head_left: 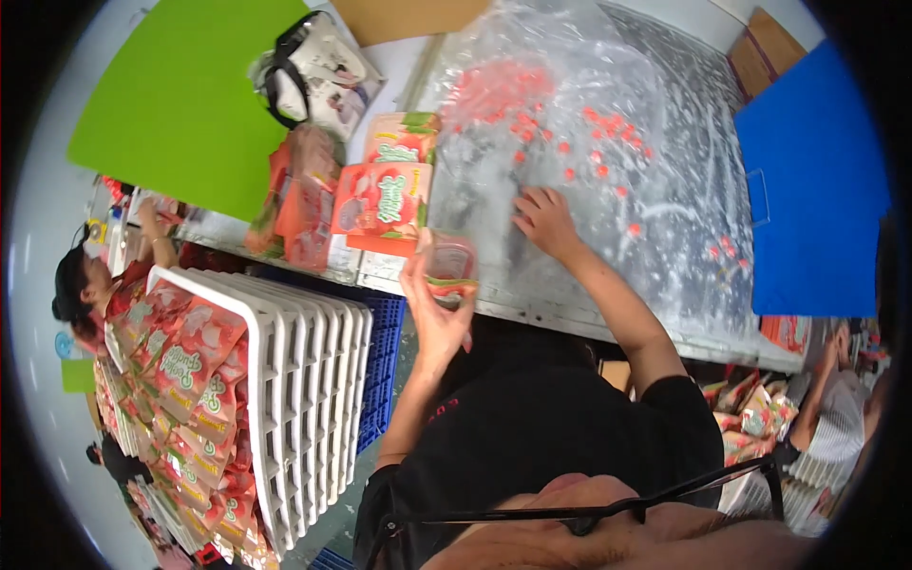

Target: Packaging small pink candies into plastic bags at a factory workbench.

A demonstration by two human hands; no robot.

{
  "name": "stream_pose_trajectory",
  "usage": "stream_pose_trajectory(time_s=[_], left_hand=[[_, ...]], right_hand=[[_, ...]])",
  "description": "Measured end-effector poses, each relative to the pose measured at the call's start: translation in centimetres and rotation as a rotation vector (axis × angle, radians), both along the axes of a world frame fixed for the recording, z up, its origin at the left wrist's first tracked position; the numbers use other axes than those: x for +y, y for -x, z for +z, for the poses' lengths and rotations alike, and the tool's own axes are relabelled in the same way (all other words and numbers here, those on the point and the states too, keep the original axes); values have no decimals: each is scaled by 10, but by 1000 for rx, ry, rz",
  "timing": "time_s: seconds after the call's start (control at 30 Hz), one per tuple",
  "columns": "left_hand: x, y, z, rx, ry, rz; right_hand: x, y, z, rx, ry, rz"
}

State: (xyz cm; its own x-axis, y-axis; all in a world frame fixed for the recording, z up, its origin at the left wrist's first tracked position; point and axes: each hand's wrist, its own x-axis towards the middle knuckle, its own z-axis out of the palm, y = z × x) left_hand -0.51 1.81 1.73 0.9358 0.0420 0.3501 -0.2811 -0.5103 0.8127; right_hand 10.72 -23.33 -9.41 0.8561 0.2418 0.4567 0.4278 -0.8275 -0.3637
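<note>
My left hand (439, 309) is closed around a candy pouch (450, 258) at the table's front edge. The pouch stands upright, and part of it looks see-through and pinkish. My right hand (548, 220) is over the metal tabletop (494, 271), its fingers stretched out and slightly apart, with nothing seen in them. Beyond it, loose red candies (598, 171) lie scattered, and a denser heap of red candies (499, 90) sits on a clear plastic sheet (570, 47). To the left of my hands lies a stack of flat printed pouches (382, 201).
White stacked crates (313, 380) full of filled pouches (185, 380) stand at the left, by a green panel (180, 104). A clear bag with black straps (323, 81) sits on the table. A blue panel (817, 190) rises at the right. People work at both sides.
</note>
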Motion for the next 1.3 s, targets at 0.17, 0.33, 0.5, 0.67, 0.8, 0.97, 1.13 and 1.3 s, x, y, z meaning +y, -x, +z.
stream_pose_trajectory(time_s=[0.17, 0.33, 0.5, 0.67, 0.8, 0.97, 1.13, 1.3], left_hand=[[-7, -4, -4, 39, 1, -43], [-14, -10, -18, 36, -90, -58], [-26, -19, -17, -13, -196, -108], [-38, -17, -16, -38, -205, -142], [-40, -15, -20, -6, -143, -172], [-45, -17, -16, 3, -45, -193], [-47, -18, -9, -13, -28, -167], [-38, -14, -2, 16, 13, -127]], right_hand=[[-14, 16, -16, -61, -53, -9], [3, 20, 64, 504, -643, -138], [33, 28, 140, 662, -641, 200], [66, 44, 152, 116, -325, 165], [81, 54, 154, 50, -520, 163], [73, 62, 164, 78, -627, 312], [35, 40, 145, 193, -985, 300], [-30, -30, 59, -74, -3, -376]])
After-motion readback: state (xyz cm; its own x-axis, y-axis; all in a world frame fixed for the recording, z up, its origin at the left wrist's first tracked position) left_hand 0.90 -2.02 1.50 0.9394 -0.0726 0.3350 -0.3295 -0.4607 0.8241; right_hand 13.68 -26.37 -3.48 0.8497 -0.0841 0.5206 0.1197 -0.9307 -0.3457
